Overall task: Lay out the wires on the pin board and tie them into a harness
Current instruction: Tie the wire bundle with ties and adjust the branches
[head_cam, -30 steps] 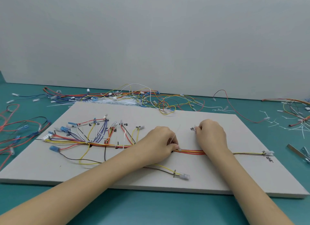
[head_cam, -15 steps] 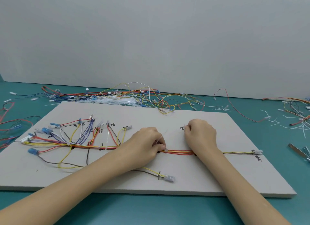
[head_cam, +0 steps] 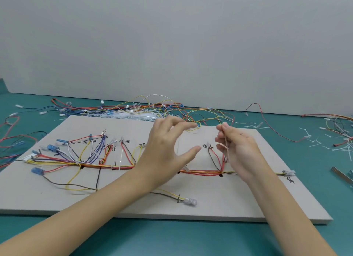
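A grey pin board (head_cam: 219, 204) lies on the teal table. A wire harness (head_cam: 95, 165) of red, yellow, orange, white and purple wires runs along it, with blue connectors at the left. My left hand (head_cam: 168, 150) hovers above the board's middle, fingers spread and holding nothing. My right hand (head_cam: 236, 147) is raised to its right and pinches a thin pale cable tie (head_cam: 226, 144) between thumb and fingers. A fitted cable tie (head_cam: 186, 168) sits on the trunk below my left hand.
Loose wires (head_cam: 152, 110) and a bundle of white cable ties (head_cam: 133, 115) lie behind the board. More wires sit at the far left (head_cam: 11, 139) and right (head_cam: 338, 124). Cut tie ends (head_cam: 313, 141) and a metal tool (head_cam: 342, 176) lie at the right.
Both hands have lifted off the wire trunk. The left hand has let go and opened; the right hand now holds a thin tie up in the air.
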The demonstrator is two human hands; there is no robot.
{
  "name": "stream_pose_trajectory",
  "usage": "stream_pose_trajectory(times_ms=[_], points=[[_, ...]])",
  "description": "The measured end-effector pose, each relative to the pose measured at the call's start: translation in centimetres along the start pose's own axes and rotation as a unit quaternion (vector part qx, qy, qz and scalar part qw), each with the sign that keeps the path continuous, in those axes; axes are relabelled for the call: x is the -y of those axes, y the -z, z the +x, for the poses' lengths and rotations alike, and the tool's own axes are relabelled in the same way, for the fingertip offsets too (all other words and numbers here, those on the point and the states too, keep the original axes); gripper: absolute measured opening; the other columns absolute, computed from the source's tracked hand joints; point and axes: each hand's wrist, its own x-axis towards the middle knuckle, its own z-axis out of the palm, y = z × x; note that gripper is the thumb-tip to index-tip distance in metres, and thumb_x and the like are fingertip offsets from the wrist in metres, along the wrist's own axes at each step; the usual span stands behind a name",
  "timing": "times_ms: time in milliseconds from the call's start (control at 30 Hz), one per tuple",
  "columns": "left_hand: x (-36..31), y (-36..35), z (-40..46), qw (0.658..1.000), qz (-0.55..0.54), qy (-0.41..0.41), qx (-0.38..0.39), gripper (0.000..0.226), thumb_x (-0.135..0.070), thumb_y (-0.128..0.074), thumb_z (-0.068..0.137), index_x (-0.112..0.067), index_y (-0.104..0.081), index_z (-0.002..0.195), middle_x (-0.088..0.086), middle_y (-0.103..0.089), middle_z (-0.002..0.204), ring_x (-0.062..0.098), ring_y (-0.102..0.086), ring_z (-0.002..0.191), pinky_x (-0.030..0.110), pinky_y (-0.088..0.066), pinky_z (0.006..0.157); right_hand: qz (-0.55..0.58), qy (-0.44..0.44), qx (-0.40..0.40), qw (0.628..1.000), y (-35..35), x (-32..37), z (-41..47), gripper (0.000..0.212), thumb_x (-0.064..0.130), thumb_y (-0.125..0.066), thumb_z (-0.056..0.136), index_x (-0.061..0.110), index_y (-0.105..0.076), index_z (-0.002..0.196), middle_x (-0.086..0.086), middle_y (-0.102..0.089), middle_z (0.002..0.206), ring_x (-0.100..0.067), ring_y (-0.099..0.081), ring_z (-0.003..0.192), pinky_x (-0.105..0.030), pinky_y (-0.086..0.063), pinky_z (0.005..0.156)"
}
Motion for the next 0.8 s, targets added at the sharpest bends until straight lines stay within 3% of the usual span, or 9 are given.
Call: stream_pose_trajectory(times_ms=[67, 100, 200, 267, 333, 400, 500, 633, 800], points=[[-1.2, -0.2, 0.3, 1.000, -0.016, -0.008, 0.013, 0.016, -0.036, -0.069, 0.084, -0.024, -0.073, 0.094, -0.009, -0.065, 0.094, 0.013, -0.051, 0.097, 0.027, -0.037, 0.089, 0.064, -0.059, 0.030, 0.996, -0.8, 0.0, -0.4, 0.021, 0.033, -0.056, 0.092, 0.022, -0.070, 0.081, 0.010, -0.064, 0.072, -0.006, -0.062, 0.080, -0.028, -0.042, 0.081], [-1.7, -0.4, 0.4, 0.997, -0.046, 0.011, 0.053, 0.012, -0.034, -0.069, 0.086, -0.024, -0.075, 0.088, -0.011, -0.069, 0.088, 0.007, -0.054, 0.091, 0.024, -0.037, 0.085, 0.093, -0.083, 0.043, 0.991, -1.1, 0.0, -0.7, 0.024, 0.035, -0.056, 0.092, 0.023, -0.071, 0.077, 0.011, -0.065, 0.076, -0.007, -0.061, 0.086, -0.027, -0.043, 0.083], [-2.7, -1.5, 0.0, 0.967, -0.166, 0.106, 0.162, 0.014, -0.028, -0.067, 0.089, -0.019, -0.078, 0.089, -0.010, -0.075, 0.086, -0.009, -0.057, 0.077, 0.004, -0.036, 0.070, 0.150, -0.123, 0.064, 0.979, -1.8, -0.1, -1.2, 0.032, 0.037, -0.055, 0.092, 0.024, -0.075, 0.070, 0.010, -0.065, 0.084, -0.012, -0.056, 0.094, -0.029, -0.044, 0.089], [-3.0, -2.4, -0.3, 0.950, -0.224, 0.152, 0.157, 0.009, -0.023, -0.070, 0.087, -0.017, -0.077, 0.087, -0.008, -0.074, 0.081, -0.011, -0.058, 0.067, 0.003, -0.037, 0.063, 0.174, -0.131, 0.073, 0.973, -2.3, -0.4, -1.5, 0.030, 0.036, -0.057, 0.090, 0.023, -0.076, 0.070, 0.008, -0.065, 0.084, -0.013, -0.058, 0.091, -0.034, -0.044, 0.096], [-3.1, -3.1, -0.4, 0.932, -0.275, 0.201, 0.121, 0.002, -0.017, -0.075, 0.083, -0.016, -0.074, 0.083, -0.006, -0.072, 0.075, -0.006, -0.059, 0.063, 0.006, -0.040, 0.061, 0.195, -0.136, 0.077, 0.968, -2.6, -0.4, -1.8, 0.025, 0.034, -0.060, 0.085, 0.022, -0.077, 0.070, 0.008, -0.066, 0.080, -0.011, -0.062, 0.080, -0.033, -0.052, 0.086], [-2.7, -3.4, -0.4, 0.916, -0.304, 0.245, 0.096, 0.009, -0.013, -0.078, 0.079, -0.015, -0.069, 0.081, -0.004, -0.071, 0.077, 0.003, -0.063, 0.066, 0.014, -0.048, 0.065, 0.207, -0.138, 0.069, 0.966, -2.7, -0.6, -1.9, 0.022, 0.034, -0.063, 0.081, 0.021, -0.077, 0.070, 0.008, -0.066, 0.077, -0.009, -0.064, 0.075, -0.030, -0.056, 0.077], [-2.4, -3.7, -0.7, 0.891, -0.349, 0.269, 0.112, 0.006, -0.006, -0.076, 0.080, -0.007, -0.073, 0.085, 0.005, -0.074, 0.083, 0.010, -0.067, 0.075, 0.025, -0.054, 0.075, 0.192, -0.137, 0.051, 0.971, -2.9, -1.3, -1.9, 0.025, 0.032, -0.062, 0.084, 0.017, -0.078, 0.071, 0.004, -0.066, 0.078, -0.013, -0.060, 0.089, -0.034, -0.051, 0.093], [-2.0, -3.7, -0.8, 0.870, -0.379, 0.291, 0.126, 0.010, -0.004, -0.073, 0.083, -0.012, -0.075, 0.077, -0.002, -0.073, 0.072, 0.005, -0.064, 0.066, 0.020, -0.052, 0.067, 0.131, -0.114, 0.052, 0.983, -2.9, -1.7, -2.3, 0.026, 0.035, -0.064, 0.081, 0.013, -0.077, 0.081, 0.002, -0.070, 0.082, -0.014, -0.063, 0.093, -0.030, -0.051, 0.083], [-1.4, -2.8, -0.6, 0.816, -0.438, 0.347, 0.150, 0.005, -0.007, -0.072, 0.084, -0.004, -0.074, 0.081, 0.002, -0.071, 0.068, 0.009, -0.063, 0.059, 0.019, -0.054, 0.060, 0.063, -0.079, 0.047, 0.994, -1.8, -0.9, -2.1, 0.039, 0.034, -0.047, 0.098, 0.004, -0.072, 0.097, -0.004, -0.073, 0.089, -0.013, -0.068, 0.077, -0.026, -0.054, 0.067]])
